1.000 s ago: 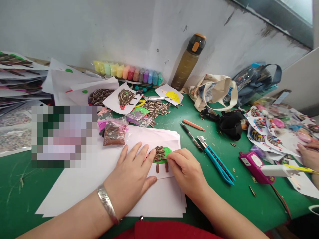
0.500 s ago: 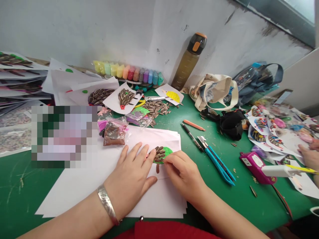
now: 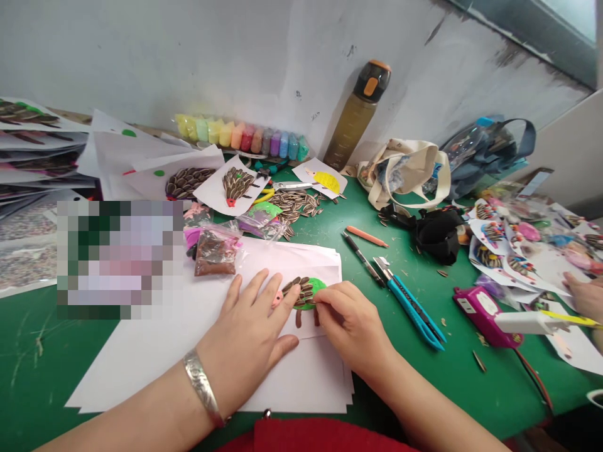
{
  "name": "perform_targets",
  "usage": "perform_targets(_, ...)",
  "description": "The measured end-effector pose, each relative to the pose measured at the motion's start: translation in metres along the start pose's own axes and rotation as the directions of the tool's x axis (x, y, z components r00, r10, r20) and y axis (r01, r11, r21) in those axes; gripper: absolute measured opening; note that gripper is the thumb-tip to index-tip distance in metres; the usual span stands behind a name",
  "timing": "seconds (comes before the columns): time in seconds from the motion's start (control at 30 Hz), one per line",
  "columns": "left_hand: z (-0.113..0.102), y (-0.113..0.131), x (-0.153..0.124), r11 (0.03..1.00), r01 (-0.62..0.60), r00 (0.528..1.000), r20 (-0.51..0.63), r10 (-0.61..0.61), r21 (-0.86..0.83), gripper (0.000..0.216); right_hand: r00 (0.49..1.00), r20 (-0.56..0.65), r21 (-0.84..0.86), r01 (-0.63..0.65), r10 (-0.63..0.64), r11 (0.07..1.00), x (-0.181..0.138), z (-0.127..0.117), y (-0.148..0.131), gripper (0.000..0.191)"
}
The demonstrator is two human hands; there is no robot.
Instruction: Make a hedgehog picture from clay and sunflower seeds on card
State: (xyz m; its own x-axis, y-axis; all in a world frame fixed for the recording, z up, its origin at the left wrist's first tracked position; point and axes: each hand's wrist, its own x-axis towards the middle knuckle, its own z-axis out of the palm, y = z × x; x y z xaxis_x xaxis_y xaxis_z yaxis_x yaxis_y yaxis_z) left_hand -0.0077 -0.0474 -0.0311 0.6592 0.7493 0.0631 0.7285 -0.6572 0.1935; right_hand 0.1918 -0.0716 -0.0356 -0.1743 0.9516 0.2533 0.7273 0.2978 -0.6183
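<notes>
Flat on a stack of white paper (image 3: 188, 358) lies my left hand (image 3: 249, 326), fingers spread, its index finger beside a small clay hedgehog (image 3: 311, 295). The hedgehog has a green body, a pink head, brown legs and striped sunflower seeds pressed into its left part. My right hand (image 3: 351, 323) is at the hedgehog's right edge, thumb and forefinger pinched together. What lies between those fingertips is hidden. A bag of brown clay (image 3: 215, 252) rests on the paper behind my left hand.
Loose sunflower seeds (image 3: 296, 204) are heaped behind the paper. A blue utility knife (image 3: 414, 311), a black pen (image 3: 362, 258) and an orange pencil (image 3: 367, 236) lie to the right. Farther right are a magenta glue gun (image 3: 487, 317) and another person's hand (image 3: 584, 295).
My right hand has shifted slightly right, still pinched, and more of the green body and a second brown leg show. My left hand stays nearly in place.
</notes>
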Motion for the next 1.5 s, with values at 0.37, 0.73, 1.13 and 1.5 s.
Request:
perform_targets(0.37,0.002,0.0,0.001,1.0,0.008,1.0,0.005,-0.008,-0.007,0.056,0.999,0.025,-0.051,0.038,-0.037,0.998,0.004,0.006,0.002,0.018)
perform_targets(0.73,0.001,0.0,0.001,1.0,0.009,1.0,0.0,-0.009,-0.013,0.056,0.999,-0.037,-0.031,-0.029,0.028,0.999,0.001,0.003,0.004,0.011)
perform_targets(1.13,0.001,0.0,0.001,1.0,0.018,1.0,0.007,-0.017,-0.009,0.056,0.998,0.05,-0.131,-0.019,0.026,0.991,0.003,0.005,0.006,0.023)
perform_targets(1.5,-0.002,-0.002,0.001,1.0,0.019,0.998,0.055,-0.018,-0.005,0.058,0.987,-0.059,0.078,-0.142,0.147,0.987,0.005,-0.003,0.011,0.011)
